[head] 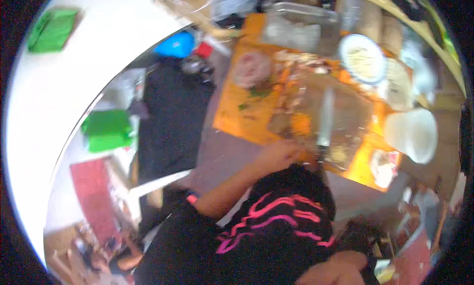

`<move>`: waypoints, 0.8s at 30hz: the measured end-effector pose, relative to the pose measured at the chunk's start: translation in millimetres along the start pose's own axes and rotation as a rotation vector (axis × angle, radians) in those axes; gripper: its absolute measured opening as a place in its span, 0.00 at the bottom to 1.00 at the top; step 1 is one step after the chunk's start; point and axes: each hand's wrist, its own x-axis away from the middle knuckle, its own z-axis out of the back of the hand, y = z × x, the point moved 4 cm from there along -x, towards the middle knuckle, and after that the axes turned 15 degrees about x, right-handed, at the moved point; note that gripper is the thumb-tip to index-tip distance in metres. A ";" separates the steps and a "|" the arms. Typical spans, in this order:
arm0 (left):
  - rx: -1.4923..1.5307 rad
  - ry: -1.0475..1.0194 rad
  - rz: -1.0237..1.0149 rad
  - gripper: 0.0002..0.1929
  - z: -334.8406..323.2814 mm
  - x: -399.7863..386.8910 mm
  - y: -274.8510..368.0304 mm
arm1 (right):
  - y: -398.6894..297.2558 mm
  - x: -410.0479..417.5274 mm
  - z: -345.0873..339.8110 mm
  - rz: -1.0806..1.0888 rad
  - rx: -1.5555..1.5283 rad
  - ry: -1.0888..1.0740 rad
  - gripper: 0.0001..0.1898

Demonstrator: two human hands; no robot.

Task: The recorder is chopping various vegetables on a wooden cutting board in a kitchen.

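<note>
My left hand reaches in over the near edge of a brown cutting board; blur hides its fingers and whether it holds anything. A knife lies on the board with its dark handle towards me, close to that hand. Beside the blade is an orange chopped heap; pale chopped bits lie near the right corner and pinkish pieces along the left side. Blurred skin at the bottom edge seems to be my right hand, near my dark shirt; its fingers cannot be made out.
An orange sheet lies under the board. It bears a round pinkish mass and a clear plastic container. To the right are a blue-rimmed plate and a white bowl. A person's arm shows at lower left.
</note>
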 end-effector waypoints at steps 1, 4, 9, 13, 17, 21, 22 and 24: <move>0.032 -0.004 -0.026 0.14 -1.5 -6.2 1.0 | 9.9 6.8 -8.6 0.036 -0.041 0.032 0.17; 0.035 0.109 0.065 0.13 20.3 6.8 15.9 | 20.7 22.7 -15.3 0.086 -0.187 0.173 0.22; 0.033 0.106 0.154 0.12 39.3 -8.3 28.2 | 39.8 -16.9 -10.6 0.210 -0.178 0.241 0.28; -0.016 0.242 0.034 0.10 37.5 15.0 32.1 | 21.2 -34.1 -16.4 0.003 -0.425 -0.008 0.29; 0.019 0.185 0.212 0.10 44.6 7.4 38.5 | 37.0 10.9 -12.8 0.182 -0.312 -0.126 0.27; -0.053 0.188 0.216 0.11 29.4 33.2 19.4 | -2.2 6.2 -1.1 0.013 -0.488 -0.244 0.25; -0.050 0.188 0.182 0.12 28.3 37.4 18.8 | -9.5 2.8 5.6 0.041 -0.448 -0.344 0.24; -0.075 0.178 0.173 0.13 40.1 42.1 21.0 | -28.4 16.2 2.0 0.059 -0.206 -0.304 0.22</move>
